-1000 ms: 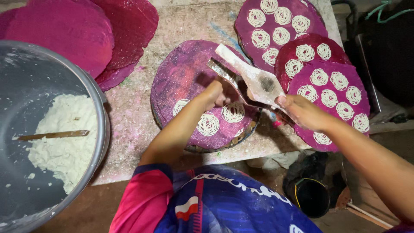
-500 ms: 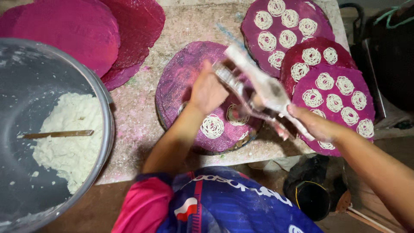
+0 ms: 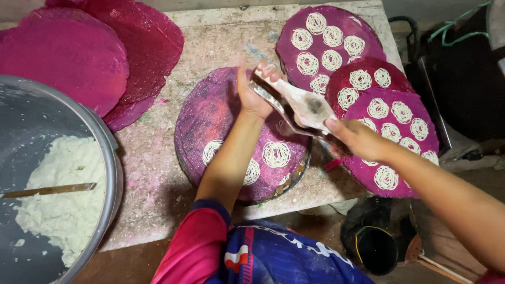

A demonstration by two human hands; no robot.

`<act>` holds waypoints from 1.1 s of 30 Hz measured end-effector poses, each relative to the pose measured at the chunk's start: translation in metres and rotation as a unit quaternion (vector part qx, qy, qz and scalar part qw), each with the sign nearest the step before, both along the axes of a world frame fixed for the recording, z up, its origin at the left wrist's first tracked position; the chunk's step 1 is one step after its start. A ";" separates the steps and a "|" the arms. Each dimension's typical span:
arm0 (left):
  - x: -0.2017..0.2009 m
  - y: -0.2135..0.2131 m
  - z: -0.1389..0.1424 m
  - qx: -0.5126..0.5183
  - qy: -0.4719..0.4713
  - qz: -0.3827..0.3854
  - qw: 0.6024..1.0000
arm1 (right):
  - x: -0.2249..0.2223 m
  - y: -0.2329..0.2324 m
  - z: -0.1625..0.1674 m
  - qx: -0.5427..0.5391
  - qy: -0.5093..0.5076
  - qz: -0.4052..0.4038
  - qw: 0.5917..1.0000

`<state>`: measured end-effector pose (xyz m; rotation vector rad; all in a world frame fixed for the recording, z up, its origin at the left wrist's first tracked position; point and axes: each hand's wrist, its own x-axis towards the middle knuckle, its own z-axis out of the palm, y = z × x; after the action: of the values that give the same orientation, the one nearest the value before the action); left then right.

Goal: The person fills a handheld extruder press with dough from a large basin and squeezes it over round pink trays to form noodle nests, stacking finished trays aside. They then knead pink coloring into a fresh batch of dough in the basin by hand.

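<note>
Metal, dusted white: a hinged noodle press [image 3: 302, 105] is gripped by both hands above a round purple mat [image 3: 210, 113] on the worktop [image 3: 158, 173]. The left hand [image 3: 252, 92] curls around the far end of the press; the right hand [image 3: 357, 139] clasps its near handles, fingers wrapped shut. Below the hands, 3 white noodle coils [image 3: 276, 154] lie on the mat. Right of the hands, filled mats [image 3: 400, 131] overlap. Far left, a metal basin [image 3: 108, 158] holds white dough [image 3: 63, 200].
</note>
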<state>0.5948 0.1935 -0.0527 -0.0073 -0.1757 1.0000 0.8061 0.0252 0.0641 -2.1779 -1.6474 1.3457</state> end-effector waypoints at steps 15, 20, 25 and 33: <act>0.016 0.005 0.007 0.012 0.004 0.042 0.999 | 0.005 0.008 0.003 0.033 -0.035 -0.003 0.999; 0.015 0.018 0.031 0.030 0.025 0.020 0.999 | 0.022 0.019 -0.004 0.102 -0.032 0.005 0.994; 0.000 0.015 0.006 0.074 0.497 -0.135 0.854 | 0.029 0.021 -0.025 0.122 0.028 0.029 0.992; -0.009 -0.003 -0.070 0.334 0.677 -0.038 0.655 | 0.039 0.021 -0.043 0.161 0.047 -0.038 0.985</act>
<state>0.5854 0.1906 -0.1226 1.3878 0.8551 0.5800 0.8449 0.0461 0.0211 -1.9394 -1.6005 1.0583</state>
